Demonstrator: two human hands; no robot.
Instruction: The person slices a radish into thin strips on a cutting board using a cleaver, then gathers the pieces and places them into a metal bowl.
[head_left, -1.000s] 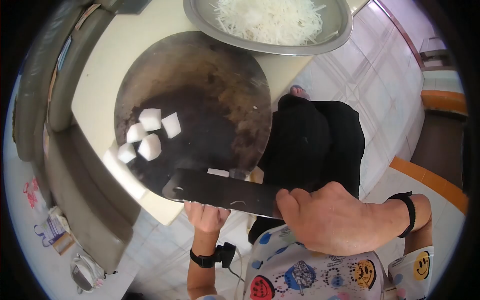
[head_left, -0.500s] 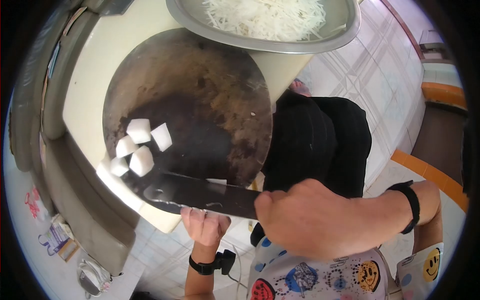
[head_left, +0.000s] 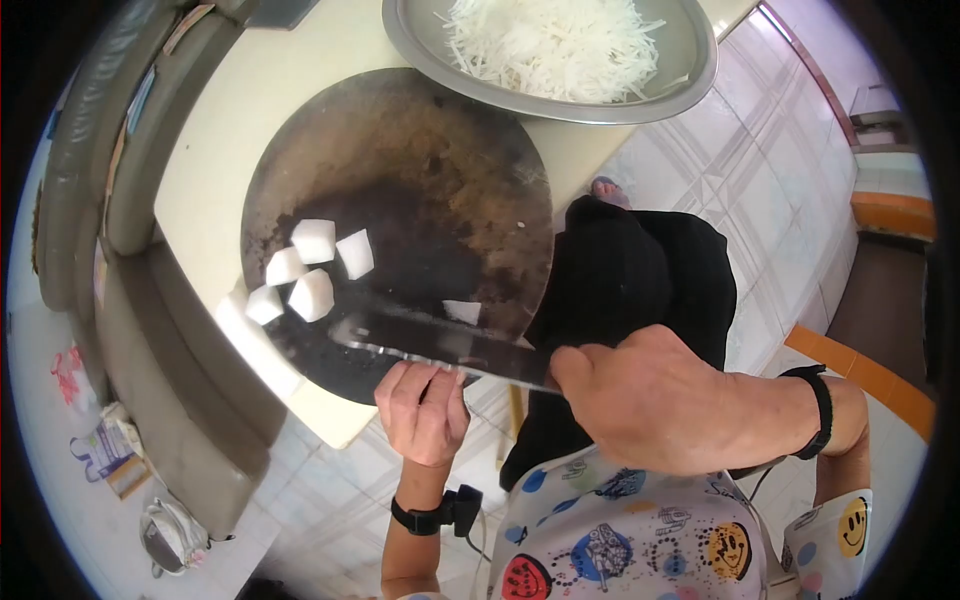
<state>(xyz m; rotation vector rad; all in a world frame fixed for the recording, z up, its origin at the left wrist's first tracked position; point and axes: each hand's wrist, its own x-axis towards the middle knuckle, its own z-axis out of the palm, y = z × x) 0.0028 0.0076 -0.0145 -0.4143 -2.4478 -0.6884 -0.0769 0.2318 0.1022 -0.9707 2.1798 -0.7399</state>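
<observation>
My right hand (head_left: 640, 400) is closed round the handle of a kitchen knife (head_left: 455, 345) with a dark, broad blade. The blade lies across the near part of a round, dark-stained chopping board (head_left: 400, 130). Against the blade's lower edge, at the board's rim, sit the bent fingers of my left hand (head_left: 425, 412); whatever they press on is hidden behind the blade. A small white piece (head_left: 462, 312) rests just beyond the blade. To the left on the board are several white chunks (head_left: 312, 294) that look like peeled radish.
A metal bowl (head_left: 690, 98) of white shreds (head_left: 550, 45) stands on the cream table (head_left: 190, 190) beyond the board. A grey sofa (head_left: 180, 370) runs along the left. My legs in black trousers (head_left: 640, 270) are right of the board, above a tiled floor (head_left: 740, 130).
The view has shifted a little. The knife and my left hand have moved slightly farther onto the board. The small white piece, partly covered before, now shows more fully beside the blade.
</observation>
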